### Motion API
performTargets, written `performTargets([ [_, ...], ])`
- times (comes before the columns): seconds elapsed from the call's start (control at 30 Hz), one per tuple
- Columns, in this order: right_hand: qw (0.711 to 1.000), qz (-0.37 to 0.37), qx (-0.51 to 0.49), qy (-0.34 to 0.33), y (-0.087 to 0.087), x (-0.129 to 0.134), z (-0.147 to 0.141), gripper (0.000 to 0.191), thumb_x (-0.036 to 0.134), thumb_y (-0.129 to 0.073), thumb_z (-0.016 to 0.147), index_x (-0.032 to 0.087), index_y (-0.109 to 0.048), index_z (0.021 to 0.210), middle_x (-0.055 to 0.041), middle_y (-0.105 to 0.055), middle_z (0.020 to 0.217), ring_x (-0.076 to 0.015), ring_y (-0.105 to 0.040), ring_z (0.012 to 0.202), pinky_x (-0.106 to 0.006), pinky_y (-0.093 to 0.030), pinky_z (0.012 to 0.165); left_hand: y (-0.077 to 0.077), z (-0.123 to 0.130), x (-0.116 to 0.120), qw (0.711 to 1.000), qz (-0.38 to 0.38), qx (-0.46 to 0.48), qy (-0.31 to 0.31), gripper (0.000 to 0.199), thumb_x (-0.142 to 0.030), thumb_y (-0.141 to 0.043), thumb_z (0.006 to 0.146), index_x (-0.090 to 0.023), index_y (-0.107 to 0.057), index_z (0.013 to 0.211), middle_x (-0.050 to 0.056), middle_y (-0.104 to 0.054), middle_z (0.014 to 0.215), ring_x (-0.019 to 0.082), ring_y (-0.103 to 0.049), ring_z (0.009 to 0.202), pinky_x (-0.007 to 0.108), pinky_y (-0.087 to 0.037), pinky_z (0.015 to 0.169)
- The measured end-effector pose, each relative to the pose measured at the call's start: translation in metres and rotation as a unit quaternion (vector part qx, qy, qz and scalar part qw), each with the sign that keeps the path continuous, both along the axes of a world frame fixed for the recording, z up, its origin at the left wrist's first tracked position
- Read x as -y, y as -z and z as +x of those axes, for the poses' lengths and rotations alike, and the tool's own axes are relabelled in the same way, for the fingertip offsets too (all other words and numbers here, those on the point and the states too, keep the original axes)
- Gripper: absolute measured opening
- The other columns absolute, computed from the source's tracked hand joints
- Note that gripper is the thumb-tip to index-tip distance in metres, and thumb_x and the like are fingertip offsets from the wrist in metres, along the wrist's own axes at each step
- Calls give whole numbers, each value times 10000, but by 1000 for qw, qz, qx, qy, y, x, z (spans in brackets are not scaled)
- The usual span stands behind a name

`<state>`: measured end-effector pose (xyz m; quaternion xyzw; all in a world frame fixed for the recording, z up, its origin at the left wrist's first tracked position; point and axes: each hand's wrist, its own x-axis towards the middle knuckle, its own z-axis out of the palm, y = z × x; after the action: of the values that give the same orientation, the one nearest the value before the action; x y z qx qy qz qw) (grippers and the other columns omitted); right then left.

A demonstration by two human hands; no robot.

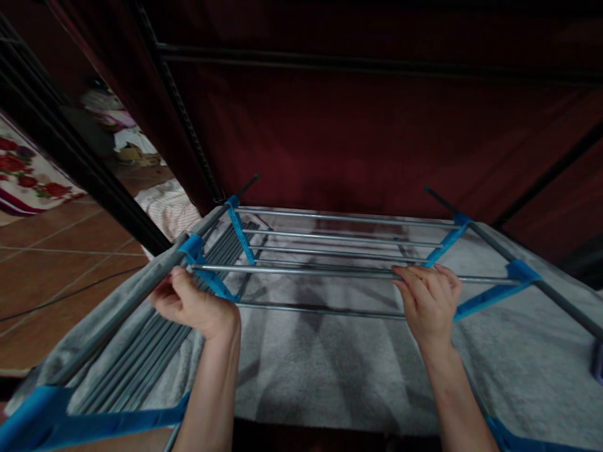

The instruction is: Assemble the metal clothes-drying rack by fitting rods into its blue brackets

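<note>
A rack of grey metal tubes (pixel 301 271) with blue plastic brackets (pixel 490 295) lies in front of me on a pale grey cloth. My left hand (pixel 188 302) is closed round the thick side tube at the left, just below a blue bracket. Over the thin front crossbar, toward its right end, my right hand (pixel 429 292) has its fingers curled. Several thin parallel rods (pixel 141 358) lie along the left side, partly hidden by my left hand and forearm. More crossbars run behind the front one.
Dark red fabric panels (pixel 330 138) with dark frame bars rise behind the rack. The grey cloth (pixel 330 364) spreads beneath it. At left are a tiled floor (pixel 70 270), a cable, a striped cloth (pixel 169 210) and a floral cloth (pixel 28 172).
</note>
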<state>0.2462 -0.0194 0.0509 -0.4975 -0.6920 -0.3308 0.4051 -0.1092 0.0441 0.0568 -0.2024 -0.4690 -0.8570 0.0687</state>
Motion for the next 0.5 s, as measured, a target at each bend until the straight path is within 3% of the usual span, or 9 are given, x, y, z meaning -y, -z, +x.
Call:
performTargets([
  [0.07, 1000, 2, -1, 0, 0, 0, 0, 170, 269, -648, 917, 241, -667, 1083, -24, -685, 927, -178, -629, 884, -412, -381, 1001, 4, -4, -5, 999, 0, -25, 32, 199, -291, -587, 798, -223, -462, 937, 9, -599, 967, 174, -616, 984, 393, -482, 986],
  [0.17, 1000, 6, -1, 0, 1, -1, 1, 167, 270, -646, 917, 240, -671, 1079, -25, -683, 924, -180, -623, 883, -414, -378, 1003, 7, -10, -11, 994, -17, -55, 97, 235, -323, -619, 793, -197, -499, 950, 15, -631, 990, 181, -628, 1002, 386, -470, 1006],
  [0.3, 1000, 1, -2, -2, 1, -1, 2, 165, 273, -633, 924, 251, -668, 1084, -22, -680, 927, -180, -619, 892, -413, -371, 1009, 4, -24, -16, 976, -85, -92, 179, 280, -432, -584, 857, -153, -573, 852, 2, -644, 750, 163, -650, 714, 343, -542, 739],
  [0.4, 1000, -9, -6, 5, 1, 0, 2, 168, 286, -635, 923, 271, -665, 1088, -15, -679, 934, -179, -621, 892, -412, -371, 1009, 0, -36, -19, 969, -103, -88, 209, 362, -506, -629, 828, -149, -601, 880, -44, -573, 555, 133, -555, 487, 282, -473, 496],
  [0.5, 1000, -18, -13, 9, 2, 0, 3, 183, 289, -638, 921, 279, -667, 1101, -15, -682, 947, -180, -627, 908, -414, -367, 1016, -2, -44, -22, 967, -96, -119, 205, 433, -510, -694, 786, -159, -634, 1032, -60, -573, 565, 123, -537, 468, 266, -451, 448],
])
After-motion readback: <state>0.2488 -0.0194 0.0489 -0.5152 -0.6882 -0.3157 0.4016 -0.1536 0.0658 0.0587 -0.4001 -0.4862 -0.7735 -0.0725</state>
